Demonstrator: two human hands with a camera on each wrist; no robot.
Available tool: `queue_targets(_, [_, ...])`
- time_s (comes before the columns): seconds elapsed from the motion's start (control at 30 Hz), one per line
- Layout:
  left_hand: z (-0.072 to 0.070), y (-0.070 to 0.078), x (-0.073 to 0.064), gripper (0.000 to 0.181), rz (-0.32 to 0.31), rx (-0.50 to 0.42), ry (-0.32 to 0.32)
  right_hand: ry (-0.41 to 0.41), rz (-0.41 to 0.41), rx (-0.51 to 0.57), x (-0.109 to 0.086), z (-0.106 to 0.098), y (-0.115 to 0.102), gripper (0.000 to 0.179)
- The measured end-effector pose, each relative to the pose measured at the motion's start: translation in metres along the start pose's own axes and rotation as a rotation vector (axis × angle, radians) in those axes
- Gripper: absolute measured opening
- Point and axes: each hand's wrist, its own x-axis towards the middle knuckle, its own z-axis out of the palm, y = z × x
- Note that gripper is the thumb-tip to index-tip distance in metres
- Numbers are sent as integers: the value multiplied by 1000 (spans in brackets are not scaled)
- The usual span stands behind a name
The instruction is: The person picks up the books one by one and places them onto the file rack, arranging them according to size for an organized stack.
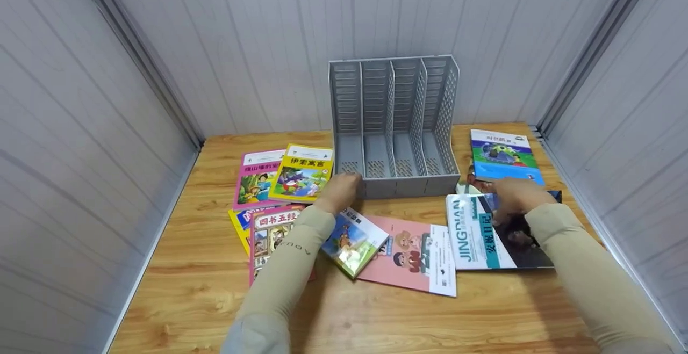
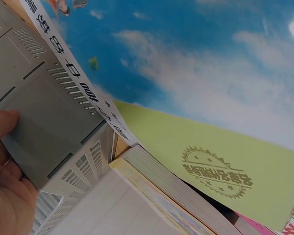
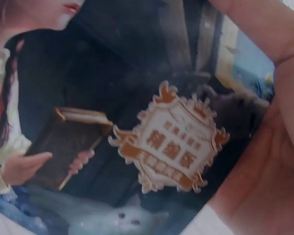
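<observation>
The left hand (image 1: 339, 192) grips the front left corner of a grey four-slot file rack (image 1: 411, 187). In the left wrist view its thumb (image 2: 6, 120) lies on a rack panel, the other fingers bent behind its edge. Just below this hand lies a blue and green picture book (image 1: 355, 246), which fills much of the left wrist view. The right hand (image 1: 518, 198) holds a dark book with a white and teal band (image 1: 478, 238) near its upper edge. Its cover (image 3: 88, 73) fills the right wrist view, the palm along its right side; the fingertips are hidden.
Left of the rack lie a pink book (image 1: 252, 193), a yellow book (image 1: 303, 174) and a red comic-style book (image 1: 263, 236). A pink book with cartoon children (image 1: 403, 273) lies in front. At the right back is a blue-green book (image 1: 505, 155). White panels (image 1: 258, 48) enclose the wooden table (image 1: 183, 289).
</observation>
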Motion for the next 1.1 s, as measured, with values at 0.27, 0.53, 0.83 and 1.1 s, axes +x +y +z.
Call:
queue_targets(0.27, [0,0,-1,25,15,10,24,-14,-94,78,-13,-7,10,88])
queue_targets(0.53, [4,-1,-3,26,36,10,51,-74,-94,135,-26,-12,17,82])
queue_targets(0.83, [7,-4,-1,27,49,-21,71,-73,-127,227,-33,-12,22,29])
queue_targets(1.1, [5,-2,-2,28,30,-28,67,-62,-169,318,-41,-25,25,16])
